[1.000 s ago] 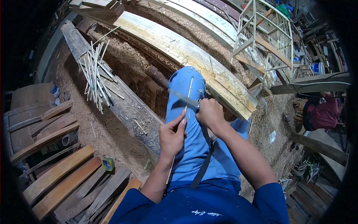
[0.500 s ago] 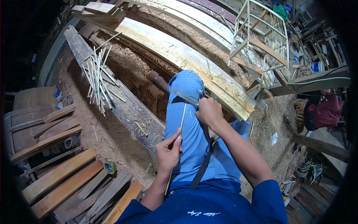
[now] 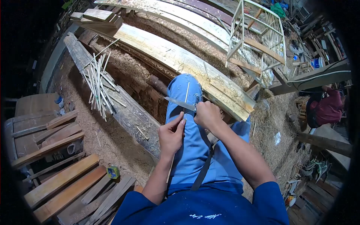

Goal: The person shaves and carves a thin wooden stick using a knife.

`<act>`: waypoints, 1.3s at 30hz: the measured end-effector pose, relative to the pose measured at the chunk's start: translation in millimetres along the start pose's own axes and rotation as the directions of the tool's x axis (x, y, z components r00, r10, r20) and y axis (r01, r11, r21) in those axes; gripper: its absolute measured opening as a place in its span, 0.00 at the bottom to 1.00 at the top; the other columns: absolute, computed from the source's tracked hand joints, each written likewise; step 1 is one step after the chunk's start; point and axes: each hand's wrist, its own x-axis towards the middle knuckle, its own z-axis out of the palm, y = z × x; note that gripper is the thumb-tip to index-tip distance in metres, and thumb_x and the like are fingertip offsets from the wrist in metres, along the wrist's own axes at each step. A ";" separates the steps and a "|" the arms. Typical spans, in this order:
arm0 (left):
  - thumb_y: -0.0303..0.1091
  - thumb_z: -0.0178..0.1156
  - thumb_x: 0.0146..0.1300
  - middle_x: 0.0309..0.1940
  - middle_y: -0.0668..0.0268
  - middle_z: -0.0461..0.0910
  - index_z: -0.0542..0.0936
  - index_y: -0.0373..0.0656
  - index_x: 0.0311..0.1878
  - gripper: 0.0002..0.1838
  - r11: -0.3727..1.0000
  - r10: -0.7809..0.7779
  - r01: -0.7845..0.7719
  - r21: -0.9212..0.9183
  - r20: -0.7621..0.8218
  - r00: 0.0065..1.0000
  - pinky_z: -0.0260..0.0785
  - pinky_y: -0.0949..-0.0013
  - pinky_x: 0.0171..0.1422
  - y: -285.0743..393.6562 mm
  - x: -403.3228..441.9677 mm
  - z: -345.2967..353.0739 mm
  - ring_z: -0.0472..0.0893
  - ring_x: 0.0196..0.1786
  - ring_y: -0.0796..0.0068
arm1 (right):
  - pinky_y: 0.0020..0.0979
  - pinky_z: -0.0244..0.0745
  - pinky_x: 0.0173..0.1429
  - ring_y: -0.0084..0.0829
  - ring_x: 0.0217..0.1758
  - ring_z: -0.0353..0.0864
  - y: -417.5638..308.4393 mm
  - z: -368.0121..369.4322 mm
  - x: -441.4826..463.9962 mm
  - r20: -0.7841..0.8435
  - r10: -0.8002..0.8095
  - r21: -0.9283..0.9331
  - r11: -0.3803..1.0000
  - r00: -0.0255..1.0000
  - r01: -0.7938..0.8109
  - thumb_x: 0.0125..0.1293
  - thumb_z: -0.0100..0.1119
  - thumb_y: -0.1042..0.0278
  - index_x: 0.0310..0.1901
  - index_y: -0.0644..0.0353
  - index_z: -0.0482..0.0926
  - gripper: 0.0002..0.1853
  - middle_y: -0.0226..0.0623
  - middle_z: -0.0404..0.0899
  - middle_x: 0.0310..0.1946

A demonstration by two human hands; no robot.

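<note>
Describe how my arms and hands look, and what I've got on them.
Your left hand and right hand are both ungloved, and no watch or bracelet shows at the wrists. The blue sleeves are short, leaving the forearms bare. They belong to a blue shirt with white script lettering.

one head-worn camera looks forward and down over the lap [image 3: 193, 165].

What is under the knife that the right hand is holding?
Under the knife are a thin stick and the blue trouser leg. The stick shows on the knife's far side; its part directly beneath is covered and cannot be seen.
</note>
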 end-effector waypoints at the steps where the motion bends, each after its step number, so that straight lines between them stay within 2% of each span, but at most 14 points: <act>1: 0.27 0.63 0.69 0.22 0.77 0.77 0.82 0.39 0.59 0.16 1.000 -0.011 0.011 0.001 -0.001 1.000 0.61 0.80 0.25 -3.4 -3.9 -1.1 0.68 0.22 0.91 | 0.49 0.83 0.46 0.56 0.39 0.87 0.0 1.5 0.6 -0.027 0.015 0.013 1.000 1.000 -0.014 0.51 0.62 0.71 0.32 0.67 0.85 0.09 0.58 0.84 0.32; 9: 0.28 0.63 0.69 0.19 0.79 0.73 0.82 0.41 0.60 0.16 1.000 -0.007 0.007 0.005 -0.039 0.999 0.60 0.80 0.24 -8.1 -23.8 -7.8 0.67 0.21 0.92 | 0.51 0.82 0.49 0.57 0.40 0.86 -5.2 -1.3 -1.1 0.011 0.045 0.046 0.998 0.999 -0.046 0.49 0.66 0.70 0.32 0.67 0.85 0.10 0.59 0.84 0.34; 11: 0.27 0.63 0.69 0.19 0.78 0.74 0.82 0.41 0.60 0.16 0.998 -0.038 0.040 0.051 -0.034 0.999 0.60 0.80 0.25 -7.0 -35.2 -11.9 0.67 0.21 0.92 | 0.48 0.83 0.48 0.52 0.42 0.87 -5.9 -0.6 0.3 -0.036 0.109 0.040 0.993 0.993 -0.108 0.51 0.70 0.67 0.34 0.65 0.86 0.11 0.57 0.85 0.35; 13: 0.27 0.63 0.69 0.19 0.78 0.74 0.82 0.41 0.60 0.16 0.993 -0.064 0.067 0.094 -0.038 0.997 0.60 0.80 0.25 -8.8 -45.3 -15.5 0.68 0.22 0.92 | 0.48 0.83 0.49 0.52 0.43 0.87 -3.8 -4.5 2.8 -0.031 0.102 0.040 0.994 0.994 -0.101 0.51 0.70 0.67 0.34 0.64 0.85 0.11 0.57 0.85 0.36; 18: 0.28 0.62 0.70 0.22 0.76 0.78 0.82 0.41 0.60 0.16 0.990 -0.137 0.137 0.018 -0.025 0.990 0.63 0.80 0.26 -1.2 -47.2 -19.1 0.71 0.22 0.90 | 0.48 0.82 0.50 0.53 0.43 0.87 -4.4 -1.9 3.8 -0.038 0.137 0.054 0.989 0.990 -0.135 0.53 0.66 0.68 0.35 0.65 0.86 0.10 0.57 0.85 0.37; 22: 0.28 0.62 0.70 0.24 0.75 0.78 0.82 0.40 0.59 0.15 0.992 -0.125 0.125 -0.009 -0.016 0.992 0.63 0.80 0.26 9.1 -23.5 -13.0 0.71 0.22 0.90 | 0.48 0.83 0.49 0.53 0.42 0.87 -6.5 -9.9 -6.8 -0.056 0.085 0.066 0.994 0.995 -0.081 0.53 0.64 0.70 0.34 0.66 0.86 0.09 0.58 0.85 0.36; 25: 0.28 0.62 0.70 0.25 0.76 0.79 0.83 0.40 0.59 0.15 0.996 -0.078 0.078 -0.034 -0.007 0.997 0.63 0.80 0.26 9.2 -6.7 -4.9 0.71 0.23 0.90 | 0.48 0.83 0.47 0.54 0.39 0.87 -6.8 -10.3 -11.6 -0.044 -0.013 0.023 1.000 0.999 0.014 0.50 0.62 0.73 0.31 0.68 0.86 0.09 0.61 0.84 0.32; 33: 0.28 0.63 0.70 0.24 0.76 0.78 0.82 0.41 0.60 0.16 0.999 -0.045 0.045 0.000 -0.014 0.999 0.62 0.80 0.26 -5.5 -10.8 -7.5 0.70 0.23 0.91 | 0.48 0.83 0.47 0.53 0.40 0.87 -3.3 -6.8 -0.3 0.011 0.045 0.022 0.999 0.999 -0.046 0.52 0.64 0.71 0.33 0.66 0.86 0.09 0.58 0.85 0.34; 35: 0.27 0.63 0.70 0.23 0.76 0.77 0.82 0.41 0.60 0.17 0.996 -0.060 0.062 0.058 -0.027 0.998 0.61 0.80 0.26 -3.2 -17.5 -10.6 0.69 0.22 0.91 | 0.48 0.83 0.47 0.53 0.40 0.87 -3.7 -6.5 2.4 0.022 0.059 0.027 0.998 0.998 -0.059 0.52 0.65 0.70 0.34 0.65 0.86 0.09 0.57 0.85 0.34; 39: 0.27 0.63 0.70 0.22 0.76 0.76 0.82 0.40 0.60 0.16 0.998 -0.064 0.065 0.004 -0.024 0.998 0.61 0.81 0.25 -2.0 -29.3 -14.6 0.69 0.22 0.91 | 0.48 0.83 0.48 0.53 0.41 0.87 -3.1 -6.9 5.1 0.010 0.070 0.030 0.997 0.997 -0.071 0.52 0.69 0.67 0.34 0.65 0.86 0.11 0.56 0.85 0.35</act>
